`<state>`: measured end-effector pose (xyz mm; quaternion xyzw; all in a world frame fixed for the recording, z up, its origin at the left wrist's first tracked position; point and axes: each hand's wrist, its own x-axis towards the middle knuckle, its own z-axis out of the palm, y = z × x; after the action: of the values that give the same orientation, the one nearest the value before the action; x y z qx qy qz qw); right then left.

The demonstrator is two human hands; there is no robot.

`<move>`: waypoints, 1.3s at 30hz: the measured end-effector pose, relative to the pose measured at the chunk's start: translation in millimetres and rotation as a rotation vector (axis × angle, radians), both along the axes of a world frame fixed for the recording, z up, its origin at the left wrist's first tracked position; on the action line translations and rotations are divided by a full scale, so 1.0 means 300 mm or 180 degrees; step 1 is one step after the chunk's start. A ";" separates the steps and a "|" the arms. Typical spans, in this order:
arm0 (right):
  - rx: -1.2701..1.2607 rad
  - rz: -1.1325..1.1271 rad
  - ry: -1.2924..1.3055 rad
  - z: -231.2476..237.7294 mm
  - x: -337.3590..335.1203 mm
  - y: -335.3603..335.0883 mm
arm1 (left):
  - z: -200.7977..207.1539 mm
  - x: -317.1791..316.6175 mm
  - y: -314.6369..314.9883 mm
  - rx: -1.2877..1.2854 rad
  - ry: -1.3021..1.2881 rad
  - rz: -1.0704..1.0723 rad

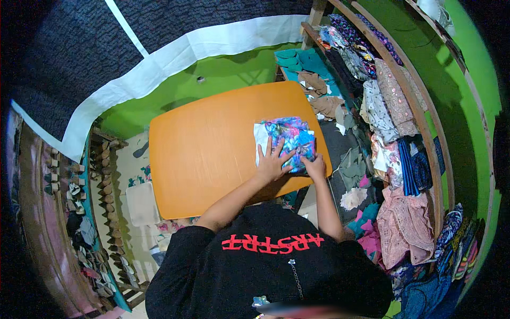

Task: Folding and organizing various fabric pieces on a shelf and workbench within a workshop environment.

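The left hand (272, 164) lies spread on multicoloured cloth (295, 137); the right hand (316, 167) touches its edge, whether pinching unclear.

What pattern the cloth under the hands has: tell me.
The cloth is mottled blue, pink and purple; head view.

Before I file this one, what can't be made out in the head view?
Head view:
Patterned cloth: parts covered by the left hand and right hand.
White piece: the cloth hides its full extent.
Orange table: part of its near edge lies behind the left forearm.
White object, top right: cut off by the picture's edge.
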<state>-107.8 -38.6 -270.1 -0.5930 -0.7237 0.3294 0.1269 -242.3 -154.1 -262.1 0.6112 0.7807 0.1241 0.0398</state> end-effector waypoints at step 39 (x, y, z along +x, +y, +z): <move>-0.0695 -0.1301 0.2574 0.004 0.163 -0.380 | 0.017 -0.028 -0.125 -0.1105 -0.5616 0.0410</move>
<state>-58.9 -152.6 -269.0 -0.5573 -0.4456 0.5765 0.3981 -250.7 -191.7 -257.1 0.2342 0.5069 0.4304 0.7092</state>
